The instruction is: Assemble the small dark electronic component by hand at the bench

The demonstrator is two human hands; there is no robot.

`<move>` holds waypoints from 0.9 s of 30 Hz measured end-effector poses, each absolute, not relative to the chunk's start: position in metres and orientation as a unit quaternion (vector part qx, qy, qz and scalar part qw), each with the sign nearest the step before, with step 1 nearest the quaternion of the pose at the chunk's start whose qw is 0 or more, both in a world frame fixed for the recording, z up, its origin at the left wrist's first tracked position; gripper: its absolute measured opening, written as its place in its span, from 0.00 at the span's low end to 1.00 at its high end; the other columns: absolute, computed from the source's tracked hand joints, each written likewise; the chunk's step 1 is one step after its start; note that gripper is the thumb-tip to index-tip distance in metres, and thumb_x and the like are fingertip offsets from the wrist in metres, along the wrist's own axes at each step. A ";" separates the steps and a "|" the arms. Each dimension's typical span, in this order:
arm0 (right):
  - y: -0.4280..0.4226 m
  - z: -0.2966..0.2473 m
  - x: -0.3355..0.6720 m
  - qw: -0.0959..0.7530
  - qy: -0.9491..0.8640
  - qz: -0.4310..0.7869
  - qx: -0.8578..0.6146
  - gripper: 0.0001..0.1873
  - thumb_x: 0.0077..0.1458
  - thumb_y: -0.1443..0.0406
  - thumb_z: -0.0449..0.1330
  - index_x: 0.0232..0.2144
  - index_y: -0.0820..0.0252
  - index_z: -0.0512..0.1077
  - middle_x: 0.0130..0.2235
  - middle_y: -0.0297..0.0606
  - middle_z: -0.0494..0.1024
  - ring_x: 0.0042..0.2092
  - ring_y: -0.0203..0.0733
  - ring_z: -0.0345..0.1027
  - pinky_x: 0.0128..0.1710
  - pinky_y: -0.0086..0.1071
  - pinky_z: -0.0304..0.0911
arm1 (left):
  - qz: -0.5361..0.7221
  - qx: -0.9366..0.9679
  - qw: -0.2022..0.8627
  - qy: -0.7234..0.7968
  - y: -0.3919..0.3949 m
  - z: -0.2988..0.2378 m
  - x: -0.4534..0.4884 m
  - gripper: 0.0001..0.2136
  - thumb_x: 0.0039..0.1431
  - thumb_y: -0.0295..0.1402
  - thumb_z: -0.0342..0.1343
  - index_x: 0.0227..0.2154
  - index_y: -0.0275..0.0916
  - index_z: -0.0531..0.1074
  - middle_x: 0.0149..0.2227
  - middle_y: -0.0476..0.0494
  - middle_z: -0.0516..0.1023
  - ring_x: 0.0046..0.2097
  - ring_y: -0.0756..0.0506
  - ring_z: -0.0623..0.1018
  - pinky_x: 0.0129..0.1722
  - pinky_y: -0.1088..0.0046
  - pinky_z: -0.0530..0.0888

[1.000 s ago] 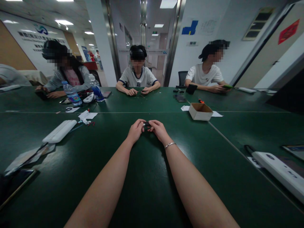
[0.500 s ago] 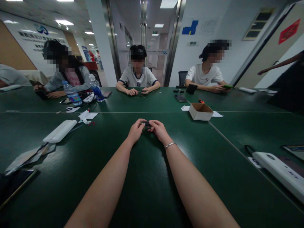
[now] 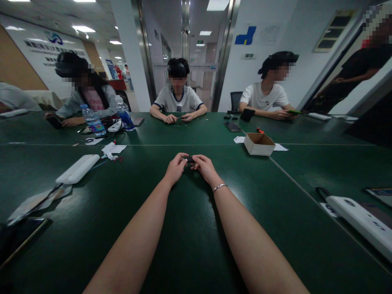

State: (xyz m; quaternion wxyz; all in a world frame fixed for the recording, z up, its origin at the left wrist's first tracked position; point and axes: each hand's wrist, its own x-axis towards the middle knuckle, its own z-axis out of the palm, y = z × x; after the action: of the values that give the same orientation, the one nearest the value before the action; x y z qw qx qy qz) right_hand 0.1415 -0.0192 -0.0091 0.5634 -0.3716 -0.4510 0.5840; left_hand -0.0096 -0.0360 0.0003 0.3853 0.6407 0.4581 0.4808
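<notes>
Both my hands meet over the green table (image 3: 190, 220), fingers closed on one small dark object (image 3: 190, 159). It is black with a shiny metal-looking bit at its left end; it is too small for me to tell its kind. My left hand (image 3: 176, 168) grips that left end between thumb and fingers. From the other side, my right hand (image 3: 204, 166) pinches the black part; a silver bracelet (image 3: 219, 187) circles that wrist. My fingers hide much of the object.
An open cardboard box (image 3: 259, 148) stands right of my hands. To the left lie a white power bank-like case (image 3: 78, 169) and paper scraps (image 3: 114, 148). Water bottles (image 3: 93, 120) stand farther back. A long white device (image 3: 361, 220) lies at right. Several people sit across the table.
My hands and the small dark object look the same. At the far right, a standing person has moved back toward the doorway, and the door there has shifted.
</notes>
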 end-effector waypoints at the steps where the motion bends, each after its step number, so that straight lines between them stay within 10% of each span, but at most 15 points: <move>1: -0.019 -0.009 0.141 0.563 -0.451 0.584 -0.371 0.18 0.39 0.56 0.70 0.30 0.62 0.74 0.24 0.33 0.75 0.20 0.31 0.64 0.26 0.28 0.66 | 0.480 0.640 0.386 0.458 -0.036 0.000 -0.010 0.12 0.59 0.37 0.48 0.42 0.40 0.69 0.25 0.51 0.69 0.23 0.52 0.67 0.24 0.77 0.64; 27: -0.024 -0.006 0.142 0.539 -0.496 0.584 -0.349 0.21 0.38 0.59 0.71 0.37 0.61 0.74 0.28 0.33 0.76 0.23 0.31 0.66 0.27 0.28 0.65 | 0.522 0.596 0.401 0.460 -0.029 -0.006 -0.012 0.11 0.60 0.42 0.48 0.33 0.39 0.63 0.23 0.50 0.73 0.23 0.52 0.71 0.25 0.77 0.66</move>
State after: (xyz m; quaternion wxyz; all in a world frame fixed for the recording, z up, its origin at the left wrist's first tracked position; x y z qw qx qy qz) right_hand 0.1421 -0.0239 -0.0057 0.5393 -0.3489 -0.4963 0.5840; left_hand -0.0123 -0.0292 -0.0056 0.4009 0.5958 0.4603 0.5219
